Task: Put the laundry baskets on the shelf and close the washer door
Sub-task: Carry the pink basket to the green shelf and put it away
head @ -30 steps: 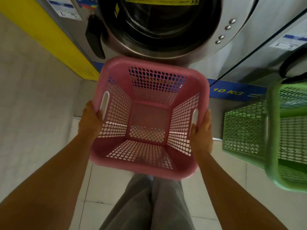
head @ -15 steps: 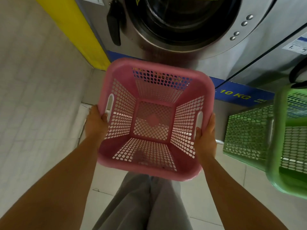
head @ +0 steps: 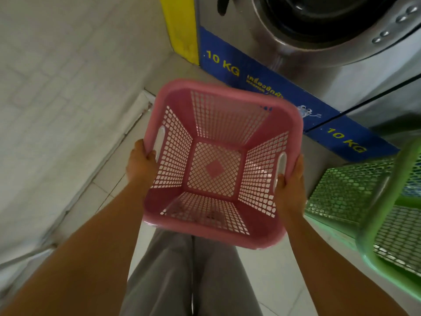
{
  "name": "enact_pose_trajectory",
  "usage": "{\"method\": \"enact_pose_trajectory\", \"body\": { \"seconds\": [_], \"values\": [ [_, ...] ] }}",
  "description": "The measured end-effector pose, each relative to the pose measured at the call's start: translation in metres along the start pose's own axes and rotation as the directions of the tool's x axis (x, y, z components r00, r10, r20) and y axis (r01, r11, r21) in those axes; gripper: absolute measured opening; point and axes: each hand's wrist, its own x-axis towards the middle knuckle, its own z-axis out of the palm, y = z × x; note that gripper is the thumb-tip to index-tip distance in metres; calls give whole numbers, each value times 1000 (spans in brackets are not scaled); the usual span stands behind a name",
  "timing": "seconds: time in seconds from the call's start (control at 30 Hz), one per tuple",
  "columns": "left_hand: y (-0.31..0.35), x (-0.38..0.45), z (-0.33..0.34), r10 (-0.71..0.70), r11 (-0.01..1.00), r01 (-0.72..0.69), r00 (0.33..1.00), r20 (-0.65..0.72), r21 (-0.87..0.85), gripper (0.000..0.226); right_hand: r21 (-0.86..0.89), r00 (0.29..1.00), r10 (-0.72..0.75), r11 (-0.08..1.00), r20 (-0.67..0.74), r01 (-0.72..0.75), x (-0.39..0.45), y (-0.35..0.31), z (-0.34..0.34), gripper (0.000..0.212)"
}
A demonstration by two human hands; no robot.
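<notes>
I hold an empty pink laundry basket (head: 216, 169) in the air in front of me, above my legs. My left hand (head: 141, 165) grips its left rim by the handle slot, and my right hand (head: 290, 185) grips the right rim by the other slot. A green laundry basket (head: 373, 215) stands on the floor at the right, partly cut off by the frame. The washer (head: 307, 55) fills the top right, its round drum opening dark; its door is not visible except a black part at the top edge.
A blue "10 KG" strip (head: 262, 80) runs along the washer's base. A yellow panel (head: 182, 28) sits left of the machine. A white tiled wall (head: 63, 87) rises on the left, and white floor tiles (head: 268, 274) lie below.
The view has turned left and down, so the washer has slid up and to the right. The pink basket has come lower and away from the drum, still in both hands.
</notes>
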Motion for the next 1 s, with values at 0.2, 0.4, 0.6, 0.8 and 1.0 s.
{"method": "enact_pose_trajectory", "body": {
  "seconds": [0.2,0.4,0.6,0.8,1.0],
  "values": [
    [-80,-24,-23,-151,988,150,987,-60,-25,24,-38,989,-87,995,118,92,-29,-23,32,66],
    [-170,-29,-51,-275,958,265,958,-81,-112,25,-53,972,-147,986,184,159,-68,-55,99,64],
    [-259,-35,-74,-407,908,394,910,-79,-141,33,-129,944,-248,951,218,280,-106,-73,173,63],
    [-327,-36,-77,-444,894,427,887,-130,-140,32,-163,926,-278,932,254,325,-131,-70,236,66],
    [-374,-28,-66,-412,910,403,904,-113,-94,38,-177,928,-261,933,265,313,-142,-55,278,67]
  ]
}}
